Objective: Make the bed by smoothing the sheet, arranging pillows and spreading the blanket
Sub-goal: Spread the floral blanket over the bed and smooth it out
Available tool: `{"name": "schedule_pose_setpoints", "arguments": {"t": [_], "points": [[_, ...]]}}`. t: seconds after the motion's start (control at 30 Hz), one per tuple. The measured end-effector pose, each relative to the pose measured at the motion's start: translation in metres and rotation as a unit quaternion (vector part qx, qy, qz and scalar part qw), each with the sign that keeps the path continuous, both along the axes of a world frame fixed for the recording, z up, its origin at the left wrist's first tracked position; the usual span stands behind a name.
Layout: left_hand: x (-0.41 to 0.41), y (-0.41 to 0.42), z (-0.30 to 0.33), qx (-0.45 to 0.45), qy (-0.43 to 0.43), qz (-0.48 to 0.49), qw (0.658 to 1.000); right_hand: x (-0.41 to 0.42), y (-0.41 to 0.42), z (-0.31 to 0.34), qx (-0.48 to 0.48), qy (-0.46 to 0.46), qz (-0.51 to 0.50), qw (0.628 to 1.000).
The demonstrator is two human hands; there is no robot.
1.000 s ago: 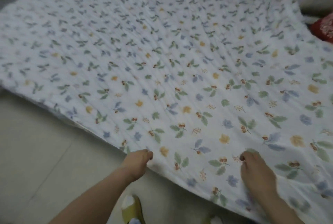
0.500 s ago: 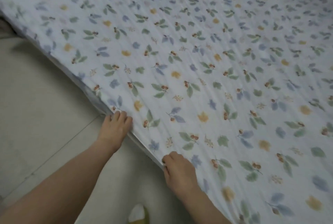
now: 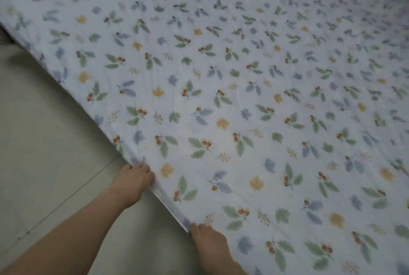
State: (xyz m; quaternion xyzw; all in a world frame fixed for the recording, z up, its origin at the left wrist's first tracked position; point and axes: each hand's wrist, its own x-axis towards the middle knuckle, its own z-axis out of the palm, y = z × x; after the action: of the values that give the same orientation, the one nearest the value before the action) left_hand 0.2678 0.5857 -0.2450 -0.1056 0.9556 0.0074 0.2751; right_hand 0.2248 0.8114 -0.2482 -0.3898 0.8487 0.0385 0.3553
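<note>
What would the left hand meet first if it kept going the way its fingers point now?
The left hand already grips the near edge of the leaf-print sheet; further along that line is only more sheet, probably, though depth is unclear.

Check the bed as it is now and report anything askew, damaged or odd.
Nothing stands out. The leaf-print sheet lies flat with only faint creases and no visible stains or tears. The left hand and right hand grip its near edge by the floor.
</note>
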Motion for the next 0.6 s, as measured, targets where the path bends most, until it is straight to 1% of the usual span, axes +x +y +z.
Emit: {"name": "schedule_pose_setpoints", "arguments": {"t": [0.03,0.07,0.1,0.2,0.23,0.27,0.33,0.4,0.53,0.6], "points": [[-0.004,-0.004,0.004,0.006,0.004,0.036,0.999,-0.006,-0.003,0.011,-0.003,-0.01,0.011,1.0],[-0.007,-0.007,0.008,0.012,0.007,0.068,0.998,-0.015,-0.006,0.022,-0.019,-0.033,0.003,0.999],[-0.009,-0.011,0.013,0.014,0.009,0.094,0.995,-0.023,-0.011,0.032,-0.039,-0.031,-0.01,0.999],[-0.013,-0.036,0.035,0.028,0.002,0.181,0.983,-0.056,-0.027,0.045,-0.092,-0.056,-0.007,0.994],[-0.013,-0.046,0.04,0.038,0.011,0.22,0.975,-0.067,-0.037,0.06,-0.107,-0.055,-0.037,0.992],[-0.014,-0.057,0.045,0.045,0.026,0.253,0.966,-0.076,-0.048,0.069,-0.117,-0.055,-0.041,0.991],[-0.02,-0.086,0.057,0.054,0.059,0.314,0.946,-0.1,-0.077,0.083,-0.134,-0.059,-0.025,0.989],[-0.027,-0.116,0.066,0.065,0.085,0.369,0.923,-0.114,-0.111,0.094,-0.177,-0.037,-0.011,0.984],[-0.037,-0.192,0.065,0.089,0.132,0.442,0.883,-0.115,-0.198,0.098,-0.178,-0.033,0.0,0.984],[-0.044,-0.229,0.062,0.111,0.165,0.475,0.857,-0.108,-0.243,0.099,-0.194,-0.039,-0.005,0.98]]}}
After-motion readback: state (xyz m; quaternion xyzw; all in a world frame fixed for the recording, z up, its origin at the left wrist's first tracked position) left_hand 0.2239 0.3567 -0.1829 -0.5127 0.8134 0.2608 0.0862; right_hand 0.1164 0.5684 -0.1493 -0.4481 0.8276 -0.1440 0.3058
